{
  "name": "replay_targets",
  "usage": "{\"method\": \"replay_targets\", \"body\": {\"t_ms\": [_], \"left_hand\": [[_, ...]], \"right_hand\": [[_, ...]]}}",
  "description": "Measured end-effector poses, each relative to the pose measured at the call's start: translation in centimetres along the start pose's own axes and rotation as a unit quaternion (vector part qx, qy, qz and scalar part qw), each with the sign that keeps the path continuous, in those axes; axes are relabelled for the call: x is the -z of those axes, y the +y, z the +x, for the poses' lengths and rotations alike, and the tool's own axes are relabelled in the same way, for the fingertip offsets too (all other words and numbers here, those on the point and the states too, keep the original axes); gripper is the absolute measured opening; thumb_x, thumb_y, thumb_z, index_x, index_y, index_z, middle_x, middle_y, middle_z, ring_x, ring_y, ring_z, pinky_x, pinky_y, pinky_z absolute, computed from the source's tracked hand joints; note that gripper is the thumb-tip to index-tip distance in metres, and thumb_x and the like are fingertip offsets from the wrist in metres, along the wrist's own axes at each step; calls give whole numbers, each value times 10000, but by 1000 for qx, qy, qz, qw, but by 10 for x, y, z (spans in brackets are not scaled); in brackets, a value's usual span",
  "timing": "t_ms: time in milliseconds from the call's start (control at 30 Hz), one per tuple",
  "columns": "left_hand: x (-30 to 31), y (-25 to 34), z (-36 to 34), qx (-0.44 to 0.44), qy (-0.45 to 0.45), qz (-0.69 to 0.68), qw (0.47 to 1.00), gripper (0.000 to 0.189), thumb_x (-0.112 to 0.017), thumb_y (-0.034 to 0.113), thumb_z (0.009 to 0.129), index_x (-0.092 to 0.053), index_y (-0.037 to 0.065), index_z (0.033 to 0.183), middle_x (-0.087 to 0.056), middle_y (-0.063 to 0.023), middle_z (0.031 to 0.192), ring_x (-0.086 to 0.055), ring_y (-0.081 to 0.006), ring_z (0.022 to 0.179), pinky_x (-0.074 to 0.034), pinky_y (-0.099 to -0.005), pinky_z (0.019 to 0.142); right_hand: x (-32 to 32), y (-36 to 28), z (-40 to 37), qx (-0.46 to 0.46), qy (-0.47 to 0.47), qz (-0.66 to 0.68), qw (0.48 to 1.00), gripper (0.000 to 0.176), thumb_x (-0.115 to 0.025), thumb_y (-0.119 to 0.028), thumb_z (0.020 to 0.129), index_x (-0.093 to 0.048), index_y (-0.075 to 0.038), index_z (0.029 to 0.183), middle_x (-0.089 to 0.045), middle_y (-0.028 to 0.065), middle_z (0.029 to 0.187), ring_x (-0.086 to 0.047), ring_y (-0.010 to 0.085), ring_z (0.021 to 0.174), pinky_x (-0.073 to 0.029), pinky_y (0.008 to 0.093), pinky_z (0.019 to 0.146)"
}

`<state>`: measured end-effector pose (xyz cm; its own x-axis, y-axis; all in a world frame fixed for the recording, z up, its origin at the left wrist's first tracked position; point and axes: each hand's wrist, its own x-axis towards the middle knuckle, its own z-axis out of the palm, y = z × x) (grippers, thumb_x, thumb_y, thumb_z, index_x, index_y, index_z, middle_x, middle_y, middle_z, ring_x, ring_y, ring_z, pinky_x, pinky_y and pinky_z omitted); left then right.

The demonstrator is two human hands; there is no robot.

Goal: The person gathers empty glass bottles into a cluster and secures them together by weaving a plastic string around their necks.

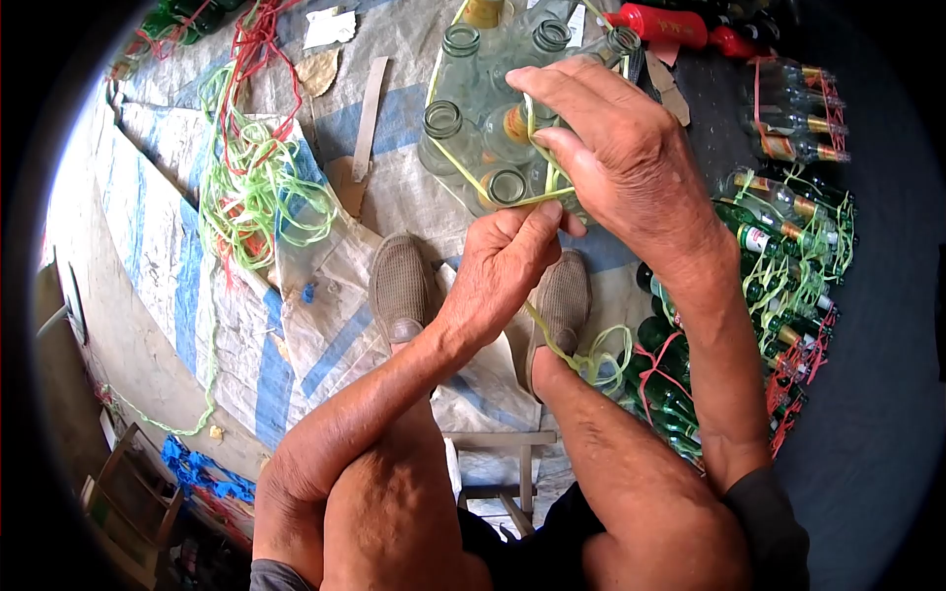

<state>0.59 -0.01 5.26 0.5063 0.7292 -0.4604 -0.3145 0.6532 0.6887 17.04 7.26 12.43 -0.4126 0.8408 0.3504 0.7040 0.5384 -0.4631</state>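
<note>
Grey slats of a stool (498, 438) showed between the knees, mostly hidden by the legs. Beyond them, two mesh shoes (399, 291) rested on a woven sheet (325, 345) striped blue and white; the right shoe was half covered by the left wrist.

Left hand (503, 258): grip clenched, thumb and fingers pinching a yellow-green string (471, 180) just below the bottle cluster. One strand ran down from that pinch to a loose coil by the right knee.

Right hand (616, 148): laid over the clear glass bottles (463, 108), grip curled onto the string at their necks. The fingertips were hidden, so the exact hold was hard to make out.

The string looped around the standing cluster. Bottles under the right palm were covered and could not be counted.

Left of the cluster lay a loose tangle (256, 192) of green and red cord. On the right, green bottles (778, 261) sat in tied bundles, partly behind the right forearm. At the far edge, red bottles (660, 25) were cut off by the frame.
</note>
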Motion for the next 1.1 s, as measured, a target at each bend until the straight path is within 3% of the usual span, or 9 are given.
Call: {"method": "replay_targets", "body": {"t_ms": [167,367,500,600,667,867,967,1100], "left_hand": [[-3,0,1,1,-1,-2,1000,393,-559,328,1161,-755,23,1010,-485,77,687,-377,-37,616,-293,-240,551],[-4,2,2,12,-7,-13,1000,390,-557,338,1162,-752,30,1019,-478,79,686,-361,-36,607,-279,-241,548],[-2,2,0,21,13,-8,1000,389,-560,325,1157,-757,29,1000,-497,64,690,-386,-43,620,-301,-243,560],[1,2,-4,17,25,36,999,392,-547,362,1170,-737,57,1014,-378,109,643,-258,-31,555,-208,-250,523],[5,0,-6,-8,21,61,998,393,-556,362,1166,-743,56,1007,-393,108,642,-266,-30,557,-210,-250,521],[11,-6,-12,-48,13,123,991,401,-578,364,1159,-769,34,1033,-424,104,647,-310,-18,589,-233,-234,547],[16,-4,-19,-51,18,151,987,415,-578,369,1160,-776,20,1052,-432,102,654,-325,-14,605,-242,-228,561],[20,-2,-22,-50,51,135,988,408,-575,362,1163,-770,17,1065,-428,104,655,-324,-14,604,-241,-229,559]], "right_hand": [[8,-2,5,-29,-52,-7,998,448,-741,35,854,-706,-28,1296,-718,156,1202,-720,386,1087,-594,432,933],[0,7,11,54,-86,-56,993,415,-747,22,851,-705,-17,1262,-720,174,1173,-722,403,1071,-595,444,926],[-2,12,9,4,-91,-36,995,403,-743,21,852,-699,-4,1252,-719,177,1138,-723,392,1029,-594,439,914],[-4,9,8,-23,-83,-22,996,389,-743,27,845,-706,2,1231,-716,176,1122,-723,381,1002,-593,418,897],[-3,12,7,-37,-72,6,997,372,-745,38,834,-715,4,1203,-716,181,1116,-724,373,978,-591,399,875],[3,15,11,-42,-22,35,998,277,-782,19,850,-738,14,1123,-697,89,977,-737,191,885,-567,345,760],[17,9,20,-103,-121,71,985,262,-787,9,868,-739,19,1125,-676,55,945,-720,138,877,-560,310,739],[9,14,7,-76,-61,29,995,338,-767,33,881,-729,0,1215,-700,78,998,-728,156,883,-575,295,771]]}}
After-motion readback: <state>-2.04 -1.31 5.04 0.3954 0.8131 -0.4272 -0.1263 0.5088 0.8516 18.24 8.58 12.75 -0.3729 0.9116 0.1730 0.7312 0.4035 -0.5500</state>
